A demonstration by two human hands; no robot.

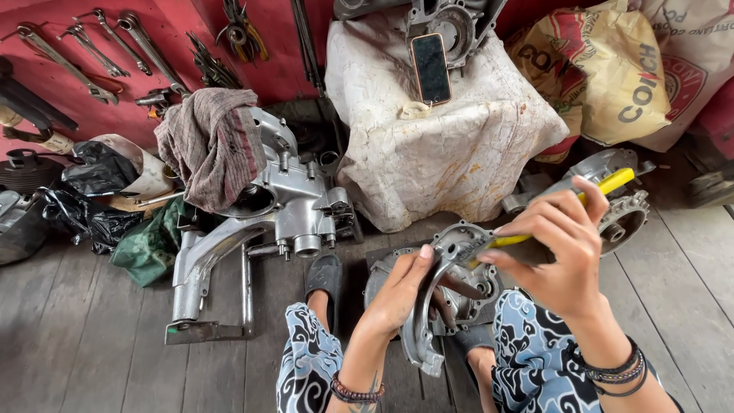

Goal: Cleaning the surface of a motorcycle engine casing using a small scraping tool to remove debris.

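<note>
A striped rag [212, 145] is draped over a large silver engine casing [264, 222] on the plank floor [84, 336], wrenches [99, 46] are hung on the red wall, a phone [430, 67] is propped on a white cloth-covered block [443, 145], and printed sacks [612, 69] are stacked behind.

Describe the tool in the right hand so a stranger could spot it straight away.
Start at the big white cloth-draped block against the red wall, then drop to the person's raised right hand in front of it. That hand grips a yellow-handled tool, its handle poking up past the fingers; it is the only bright yellow thing among grey metal parts.
</note>
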